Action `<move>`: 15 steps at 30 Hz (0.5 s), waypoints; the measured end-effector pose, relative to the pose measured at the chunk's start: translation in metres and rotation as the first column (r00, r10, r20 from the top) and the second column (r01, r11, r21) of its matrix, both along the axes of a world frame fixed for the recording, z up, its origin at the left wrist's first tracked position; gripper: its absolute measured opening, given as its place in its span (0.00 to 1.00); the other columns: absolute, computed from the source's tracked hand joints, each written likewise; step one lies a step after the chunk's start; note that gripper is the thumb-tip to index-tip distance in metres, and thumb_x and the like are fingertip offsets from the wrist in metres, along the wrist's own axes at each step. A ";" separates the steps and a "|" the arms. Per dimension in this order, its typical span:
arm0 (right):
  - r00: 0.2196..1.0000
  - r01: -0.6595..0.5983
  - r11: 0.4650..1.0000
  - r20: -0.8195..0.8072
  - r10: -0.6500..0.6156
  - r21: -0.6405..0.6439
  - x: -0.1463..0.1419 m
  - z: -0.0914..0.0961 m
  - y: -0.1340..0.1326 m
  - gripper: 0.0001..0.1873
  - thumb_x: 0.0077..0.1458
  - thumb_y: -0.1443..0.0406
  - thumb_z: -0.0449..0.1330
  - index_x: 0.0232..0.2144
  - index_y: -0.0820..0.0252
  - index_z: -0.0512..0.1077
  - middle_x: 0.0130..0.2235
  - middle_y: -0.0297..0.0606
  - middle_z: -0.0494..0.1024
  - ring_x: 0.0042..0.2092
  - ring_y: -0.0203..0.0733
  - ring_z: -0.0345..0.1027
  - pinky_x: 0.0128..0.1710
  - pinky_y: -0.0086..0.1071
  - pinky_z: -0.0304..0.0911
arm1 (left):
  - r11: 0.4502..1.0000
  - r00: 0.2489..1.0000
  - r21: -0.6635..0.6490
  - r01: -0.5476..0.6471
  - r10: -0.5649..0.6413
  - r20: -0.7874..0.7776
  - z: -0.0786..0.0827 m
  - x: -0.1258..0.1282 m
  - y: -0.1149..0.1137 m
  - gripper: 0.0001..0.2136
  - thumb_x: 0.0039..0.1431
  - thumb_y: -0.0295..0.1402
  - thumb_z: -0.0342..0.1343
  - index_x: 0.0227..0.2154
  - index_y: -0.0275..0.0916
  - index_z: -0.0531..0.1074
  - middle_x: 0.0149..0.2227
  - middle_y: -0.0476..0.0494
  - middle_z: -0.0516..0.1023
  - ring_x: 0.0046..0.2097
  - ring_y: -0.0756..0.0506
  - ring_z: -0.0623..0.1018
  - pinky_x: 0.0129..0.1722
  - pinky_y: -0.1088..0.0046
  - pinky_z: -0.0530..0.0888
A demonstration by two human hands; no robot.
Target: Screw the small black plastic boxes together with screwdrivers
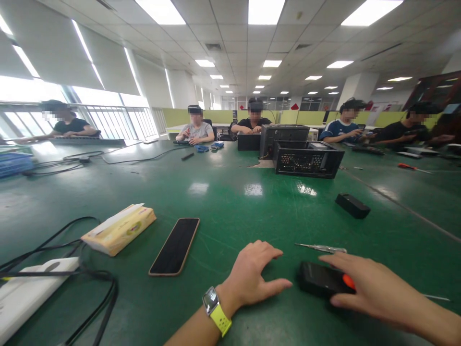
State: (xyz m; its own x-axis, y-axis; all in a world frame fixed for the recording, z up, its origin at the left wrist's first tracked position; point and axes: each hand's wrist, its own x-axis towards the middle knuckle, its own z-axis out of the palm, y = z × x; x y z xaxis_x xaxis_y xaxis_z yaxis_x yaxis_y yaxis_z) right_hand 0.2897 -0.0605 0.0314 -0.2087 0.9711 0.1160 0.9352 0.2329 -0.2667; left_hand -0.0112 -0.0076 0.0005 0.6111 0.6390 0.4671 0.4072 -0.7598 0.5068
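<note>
My left hand (254,276), with a yellow-banded watch (216,310) at its wrist, is held over the green table with fingers and thumb apart and nothing between them. To its right, my right hand (374,288) has thumb and fingers around the right end of a black box-shaped device (319,278), slightly blurred. An orange-red piece (348,281) shows between hand and device; what it belongs to is partly hidden. Beyond the wrist a thin metal shaft (436,298) sticks out. Just behind the device lies a slim screwdriver with a clear handle (320,248).
Left of my hands lie a phone (175,247), a tissue pack (120,228), black cables and a white power strip (36,288). Ahead stand an open black computer case (308,161) and a small black block (352,205). Several people work around the table (230,197).
</note>
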 end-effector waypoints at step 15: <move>0.195 0.254 0.957 -0.977 0.088 0.137 -0.005 0.017 0.048 0.05 0.49 0.62 0.62 0.30 0.53 0.77 0.16 0.26 0.62 0.17 0.34 0.57 0.16 0.27 0.53 | 0.996 0.986 -0.090 0.018 -0.032 -0.163 0.004 0.009 -0.003 0.24 0.56 0.44 0.64 0.52 0.39 0.70 0.48 0.39 0.74 0.48 0.38 0.72 0.48 0.60 0.70</move>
